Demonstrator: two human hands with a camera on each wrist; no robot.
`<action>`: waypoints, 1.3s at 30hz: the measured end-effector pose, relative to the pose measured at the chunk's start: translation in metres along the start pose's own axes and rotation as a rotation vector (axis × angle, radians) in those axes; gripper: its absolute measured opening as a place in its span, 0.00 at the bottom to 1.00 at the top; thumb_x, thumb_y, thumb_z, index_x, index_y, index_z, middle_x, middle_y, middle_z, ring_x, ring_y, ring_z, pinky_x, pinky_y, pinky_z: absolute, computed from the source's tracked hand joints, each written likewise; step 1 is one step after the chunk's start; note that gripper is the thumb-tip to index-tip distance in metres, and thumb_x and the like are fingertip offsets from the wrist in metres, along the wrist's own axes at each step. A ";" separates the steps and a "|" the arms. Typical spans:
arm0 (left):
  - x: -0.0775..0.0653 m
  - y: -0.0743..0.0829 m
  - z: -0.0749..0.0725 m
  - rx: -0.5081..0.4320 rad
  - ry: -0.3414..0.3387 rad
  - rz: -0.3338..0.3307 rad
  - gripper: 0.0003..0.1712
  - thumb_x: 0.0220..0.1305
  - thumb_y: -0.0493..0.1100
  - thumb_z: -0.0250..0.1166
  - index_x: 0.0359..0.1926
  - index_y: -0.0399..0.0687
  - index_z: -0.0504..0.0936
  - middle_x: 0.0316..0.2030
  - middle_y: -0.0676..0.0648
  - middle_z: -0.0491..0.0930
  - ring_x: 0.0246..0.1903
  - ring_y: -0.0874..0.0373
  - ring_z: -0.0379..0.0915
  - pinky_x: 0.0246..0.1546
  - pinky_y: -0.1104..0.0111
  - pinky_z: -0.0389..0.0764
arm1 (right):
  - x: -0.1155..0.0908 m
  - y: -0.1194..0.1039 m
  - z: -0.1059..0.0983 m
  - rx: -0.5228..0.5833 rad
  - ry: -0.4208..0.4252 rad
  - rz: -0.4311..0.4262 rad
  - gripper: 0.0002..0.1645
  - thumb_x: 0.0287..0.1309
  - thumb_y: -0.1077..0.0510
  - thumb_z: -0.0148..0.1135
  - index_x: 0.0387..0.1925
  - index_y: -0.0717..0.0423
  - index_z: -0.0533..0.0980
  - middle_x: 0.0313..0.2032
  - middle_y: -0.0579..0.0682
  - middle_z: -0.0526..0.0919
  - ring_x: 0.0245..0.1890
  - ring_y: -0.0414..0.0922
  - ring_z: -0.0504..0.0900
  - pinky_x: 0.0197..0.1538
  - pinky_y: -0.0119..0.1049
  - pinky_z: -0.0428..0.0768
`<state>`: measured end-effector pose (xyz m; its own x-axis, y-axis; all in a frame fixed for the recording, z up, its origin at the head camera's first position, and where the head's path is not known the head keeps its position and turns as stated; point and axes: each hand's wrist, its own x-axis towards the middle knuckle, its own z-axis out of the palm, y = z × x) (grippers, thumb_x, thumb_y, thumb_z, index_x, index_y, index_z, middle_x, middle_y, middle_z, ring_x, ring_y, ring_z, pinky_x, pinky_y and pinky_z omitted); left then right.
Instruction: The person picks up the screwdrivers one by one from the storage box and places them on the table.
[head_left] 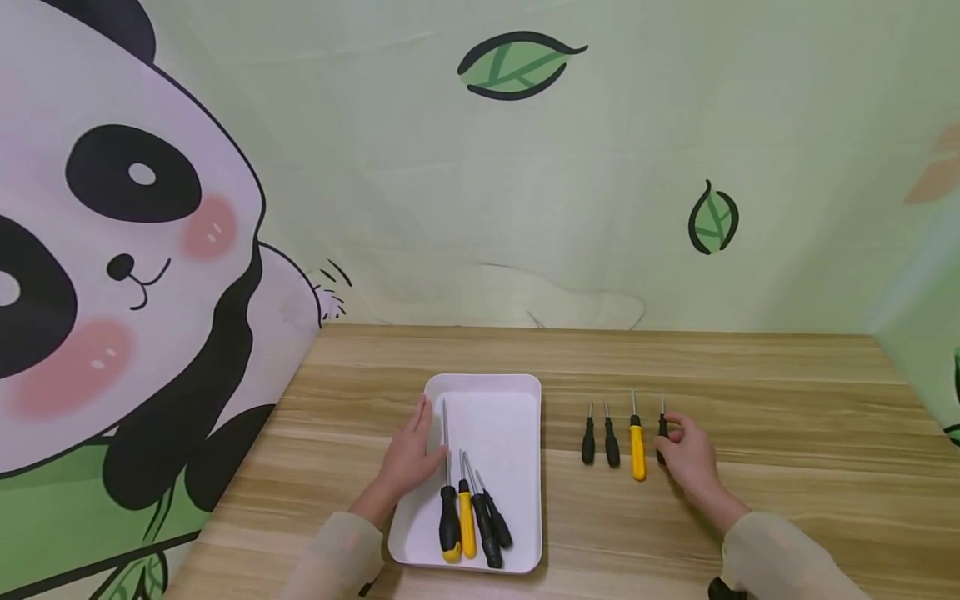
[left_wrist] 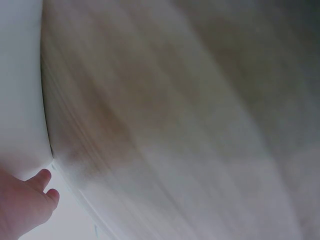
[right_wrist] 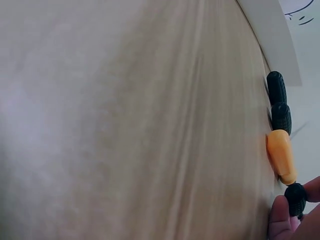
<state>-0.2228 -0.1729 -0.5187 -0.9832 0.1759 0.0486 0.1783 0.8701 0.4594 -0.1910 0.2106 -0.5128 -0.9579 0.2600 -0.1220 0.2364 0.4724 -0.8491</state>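
Observation:
In the head view my left hand (head_left: 408,454) rests on the left rim of a white tray (head_left: 498,417), fingers fairly straight and thumb over the inside. Inside the tray lie a long black screwdriver with a yellow end (head_left: 449,525), a yellow-handled screwdriver (head_left: 467,525) and two black screwdrivers, one longer (head_left: 486,529). My right hand (head_left: 690,454) pinches the handle of a small black screwdriver (head_left: 662,429), at the right end of a row. The right wrist view shows that black handle (right_wrist: 296,197) between thumb and fingers.
Left of the pinched one, a yellow screwdriver (head_left: 637,450) and two small black screwdrivers (head_left: 612,446) lie side by side on the wooden table (head_left: 810,417), tips pointing away. Behind the table hangs a pale green backdrop (head_left: 360,150) with a panda and leaves.

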 end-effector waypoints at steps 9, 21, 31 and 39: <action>0.001 0.000 0.001 -0.002 -0.016 -0.018 0.45 0.54 0.47 0.58 0.67 0.38 0.47 0.68 0.42 0.42 0.65 0.46 0.47 0.60 0.46 0.53 | 0.002 -0.003 -0.002 -0.179 -0.045 -0.042 0.26 0.47 0.65 0.50 0.52 0.69 0.65 0.36 0.65 0.74 0.33 0.53 0.72 0.31 0.37 0.70; 0.000 0.001 -0.001 -0.003 -0.011 -0.004 0.44 0.54 0.47 0.58 0.66 0.36 0.47 0.68 0.41 0.43 0.65 0.44 0.48 0.60 0.47 0.55 | 0.006 -0.005 -0.003 -0.314 -0.069 -0.127 0.23 0.45 0.63 0.52 0.46 0.71 0.69 0.36 0.67 0.78 0.35 0.55 0.76 0.35 0.46 0.74; 0.001 0.001 -0.001 0.001 -0.019 -0.010 0.44 0.54 0.47 0.58 0.66 0.36 0.47 0.68 0.41 0.42 0.65 0.46 0.47 0.60 0.47 0.54 | 0.011 -0.005 -0.003 -0.351 -0.098 -0.126 0.24 0.44 0.63 0.54 0.46 0.71 0.70 0.35 0.66 0.78 0.34 0.54 0.77 0.34 0.46 0.74; 0.001 0.001 0.000 -0.002 -0.026 -0.018 0.44 0.54 0.47 0.58 0.67 0.37 0.47 0.68 0.42 0.41 0.66 0.46 0.46 0.60 0.47 0.54 | 0.010 -0.007 -0.004 -0.347 -0.098 -0.128 0.24 0.43 0.63 0.56 0.45 0.72 0.70 0.33 0.64 0.78 0.32 0.52 0.76 0.32 0.43 0.73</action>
<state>-0.2233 -0.1723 -0.5180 -0.9849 0.1724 0.0174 0.1609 0.8724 0.4616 -0.2011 0.2137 -0.5062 -0.9903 0.1061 -0.0892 0.1386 0.7570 -0.6385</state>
